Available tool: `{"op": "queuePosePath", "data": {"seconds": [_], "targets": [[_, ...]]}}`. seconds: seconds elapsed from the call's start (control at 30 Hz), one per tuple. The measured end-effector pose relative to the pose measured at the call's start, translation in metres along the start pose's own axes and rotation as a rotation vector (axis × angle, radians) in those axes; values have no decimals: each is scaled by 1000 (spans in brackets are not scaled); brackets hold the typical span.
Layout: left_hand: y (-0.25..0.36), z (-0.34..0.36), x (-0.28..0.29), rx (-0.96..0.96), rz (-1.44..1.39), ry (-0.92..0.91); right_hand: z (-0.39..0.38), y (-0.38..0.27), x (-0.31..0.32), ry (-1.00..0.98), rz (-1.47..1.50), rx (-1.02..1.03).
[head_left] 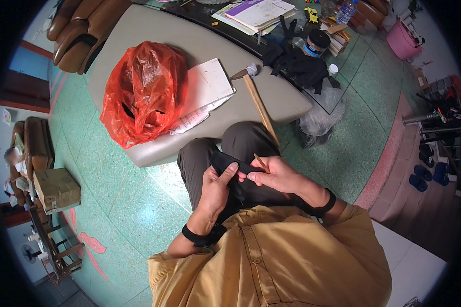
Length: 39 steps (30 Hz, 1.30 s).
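Note:
Above my lap, my left hand [217, 187] grips a piece of black fabric [224, 162], thumb on top. My right hand [274, 176] pinches the same fabric, with a thin brown stick [261, 162] held in its fingers and pointing up. On the padded grey bench [123, 36] ahead lie a red plastic bag [143, 89], a white board [207, 82] with papers [197, 120] under it, and a long wooden rod [258, 105] reaching toward my knee. A small tool with a dark blade [239, 74] rests by the rod's upper end.
A dark table [200, 15] holds papers, a jar [315, 45], a bottle [346, 11] and black fabric. A clear bag [320, 117] sits under it. Around are a pink bucket [402, 38], sofas, a cardboard box [56, 189], slippers [420, 176] and a seated person [18, 161] at far left.

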<state>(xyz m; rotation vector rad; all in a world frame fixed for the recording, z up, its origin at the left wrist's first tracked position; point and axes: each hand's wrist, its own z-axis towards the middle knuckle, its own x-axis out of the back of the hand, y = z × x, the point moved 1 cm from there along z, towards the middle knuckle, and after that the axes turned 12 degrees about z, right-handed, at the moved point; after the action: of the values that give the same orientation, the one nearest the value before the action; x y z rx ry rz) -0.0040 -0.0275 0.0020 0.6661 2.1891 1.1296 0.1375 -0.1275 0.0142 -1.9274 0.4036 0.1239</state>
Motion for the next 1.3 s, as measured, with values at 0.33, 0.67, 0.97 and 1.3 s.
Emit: {"op": "queuePosePath", "data": {"seconds": [0.33, 0.67, 0.97, 1.3], "targets": [[15, 5, -5, -215, 432, 175, 1, 2, -17, 140, -429, 385], [0, 7, -3, 166, -85, -234, 10, 13, 8, 150, -77, 225], [8, -1, 1, 252, -35, -400, 12, -11, -1, 53, 281, 115], [13, -6, 6, -53, 454, -427, 1, -14, -8, 121, 107, 225]]}}
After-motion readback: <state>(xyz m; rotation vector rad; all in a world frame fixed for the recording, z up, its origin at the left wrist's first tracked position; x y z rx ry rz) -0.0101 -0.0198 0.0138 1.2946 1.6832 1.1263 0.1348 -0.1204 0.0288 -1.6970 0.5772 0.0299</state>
